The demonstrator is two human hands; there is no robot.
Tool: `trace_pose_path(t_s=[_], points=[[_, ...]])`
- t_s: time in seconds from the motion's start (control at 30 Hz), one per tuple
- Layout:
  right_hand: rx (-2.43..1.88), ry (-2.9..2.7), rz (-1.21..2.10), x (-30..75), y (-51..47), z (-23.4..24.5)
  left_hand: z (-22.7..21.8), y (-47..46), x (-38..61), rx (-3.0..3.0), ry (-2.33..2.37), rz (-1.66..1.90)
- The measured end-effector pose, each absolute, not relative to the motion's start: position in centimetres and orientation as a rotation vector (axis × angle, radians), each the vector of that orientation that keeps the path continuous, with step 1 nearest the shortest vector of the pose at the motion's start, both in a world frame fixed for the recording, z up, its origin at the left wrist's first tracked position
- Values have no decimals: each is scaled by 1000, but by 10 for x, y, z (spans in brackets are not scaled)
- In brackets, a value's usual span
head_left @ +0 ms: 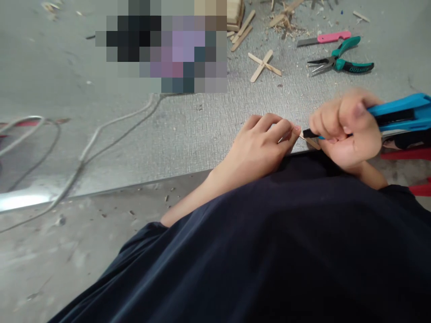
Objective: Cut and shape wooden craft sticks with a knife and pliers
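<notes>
Near the table's front edge, my left hand [264,141] lies palm down, its thumb and fingertips pinching a small wooden craft stick [312,143]. My right hand [350,130] is wrapped round the handle of a blue utility knife [400,110] and is slightly blurred. The knife's dark blade points left and meets the stick close to my left fingertips. Part of the stick is hidden behind my fingers.
Green-and-black needle-nose pliers [336,59] and a pink-handled blade [333,37] lie beyond my right hand. Two crossed craft sticks [264,65], loose sticks [243,31] and wood shavings [289,27] lie farther back. A pale cable [97,134] crosses the table at left.
</notes>
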State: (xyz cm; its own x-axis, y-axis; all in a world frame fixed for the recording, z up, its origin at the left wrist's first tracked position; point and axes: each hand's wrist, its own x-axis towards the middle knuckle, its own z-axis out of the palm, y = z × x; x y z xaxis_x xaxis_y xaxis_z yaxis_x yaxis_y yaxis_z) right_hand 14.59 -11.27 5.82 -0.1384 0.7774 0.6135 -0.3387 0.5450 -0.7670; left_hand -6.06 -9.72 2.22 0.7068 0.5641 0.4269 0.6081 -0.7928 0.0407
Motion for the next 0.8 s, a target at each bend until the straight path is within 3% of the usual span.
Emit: trace_pose_path(t_s=[0.37,0.53,0.8], points=[[-244,-1253,571,136,-113,34,20,-95,-65,-2756,-861,-656],[-42,-1115,186,122,-88,26,20,-97,-72,-2694,-848,-674],[-536,-1116,247,150,-104,45,21,-100,-79,-2529,-648,-823]])
